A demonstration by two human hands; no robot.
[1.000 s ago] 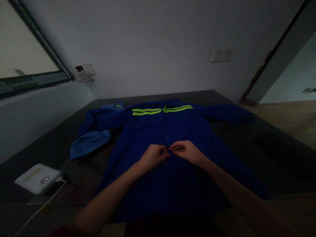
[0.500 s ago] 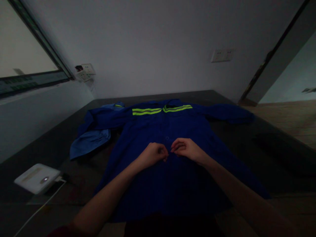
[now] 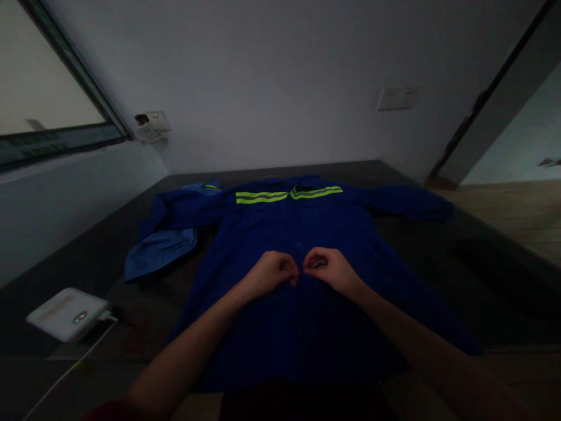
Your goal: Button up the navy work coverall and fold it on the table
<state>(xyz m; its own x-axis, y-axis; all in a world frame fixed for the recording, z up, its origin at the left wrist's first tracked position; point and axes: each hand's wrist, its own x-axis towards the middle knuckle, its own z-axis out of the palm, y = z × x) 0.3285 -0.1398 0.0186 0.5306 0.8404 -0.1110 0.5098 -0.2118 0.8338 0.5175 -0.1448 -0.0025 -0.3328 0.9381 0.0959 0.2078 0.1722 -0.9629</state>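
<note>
A blue work jacket (image 3: pixel 263 234) with yellow-green reflective stripes across the chest lies spread front side up, its collar at the far side. My left hand (image 3: pixel 276 270) and my right hand (image 3: pixel 331 268) meet at its front opening, a small gap between their fingertips. Both have thumb and fingers pinched together on the front edge of the jacket. Whether a button sits between them is too dark and small to see. Just beyond the hands, a small round mark shows on the placket.
The jacket covers much of a dark table (image 3: pixel 166 304). Under its left sleeve lies a lighter blue garment (image 3: pixel 160 254). A white box-like device (image 3: pixel 68 314) with a white cable (image 3: pixel 65 374) stands at the left. Wall sockets (image 3: pixel 397 98) are behind, and a dark object (image 3: pixel 495 263) lies right.
My right hand's fingers have closed into a tighter pinch at the jacket's front opening. My left hand has stayed almost in place. The jacket lies as before.
</note>
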